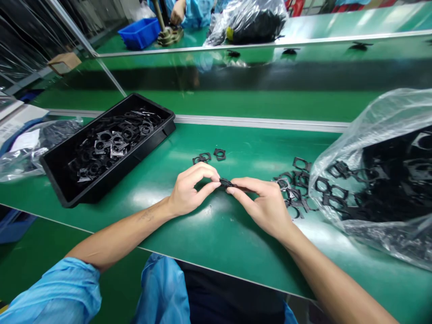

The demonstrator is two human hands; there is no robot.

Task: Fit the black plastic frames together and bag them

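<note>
Between my two hands, above the green table, is a small black plastic part (226, 182), seen nearly edge-on. My left hand (194, 188) pinches its left end between thumb and forefinger. On its right end the thumb and fingers of my right hand (261, 200) are closed. Just beyond my left hand lie a few flat black frames with round holes (219, 154). To the right of my right hand is a loose pile of similar black frames (297, 182). My fingers partly cover the held part, so its full shape is hidden.
A black bin (111, 148) of such parts stands at left, beside a clear bag (37, 141). An open plastic bag (378, 180) spills frames at right. Behind a metal rail (256, 122), black pieces (289, 51) lie on a green strip. A co-worker's hand (177, 12) shows near a blue bin (140, 33).
</note>
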